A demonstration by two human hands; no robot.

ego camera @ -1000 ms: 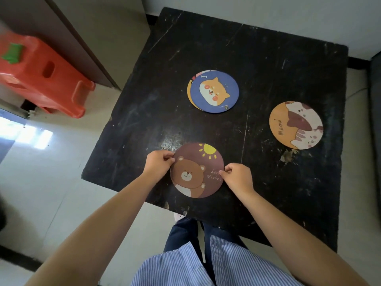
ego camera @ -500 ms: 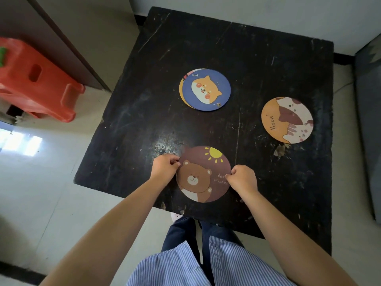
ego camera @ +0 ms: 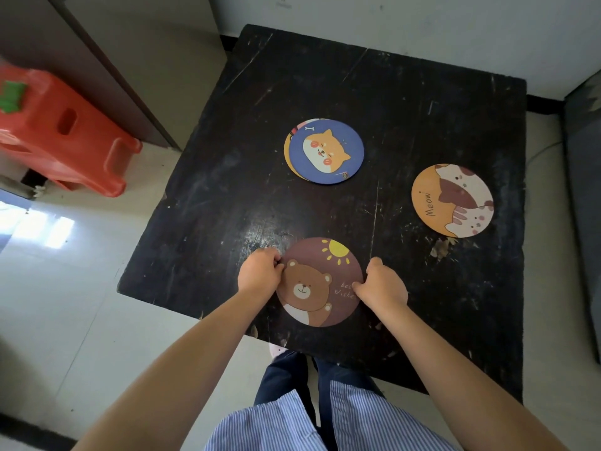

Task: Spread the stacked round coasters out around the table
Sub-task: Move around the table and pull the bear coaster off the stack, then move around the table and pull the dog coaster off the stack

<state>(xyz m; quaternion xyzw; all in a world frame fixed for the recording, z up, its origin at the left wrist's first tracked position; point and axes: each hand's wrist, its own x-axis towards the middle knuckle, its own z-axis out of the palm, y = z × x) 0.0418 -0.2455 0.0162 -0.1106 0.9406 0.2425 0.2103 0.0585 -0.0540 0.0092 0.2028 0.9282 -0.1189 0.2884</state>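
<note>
Hands are gripping the bear coaster (ego camera: pixel 320 281) at the table's (ego camera: pixel 406 102) near edge: I am seeing the left hand (ego camera: pixel 260 271) pinching its left rim, the right hand (ego camera: pixel 383 284) covering its printed text. Under the dog coaster (ego camera: pixel 326 151), the stack is showing only slivers. The cat coaster (ego camera: pixel 452 200) is lying apart.

coasters lying singly: 2 – bear coaster (ego camera: pixel 320 281), cat coaster (ego camera: pixel 452 200) | stacks: 1 – dog-topped stack (ego camera: pixel 325 151), at least 2 more edges showing beneath | hands: 2 | bench (ego camera: pixel 422 109): 1 | red stool (ego camera: pixel 61 131): 1
</note>
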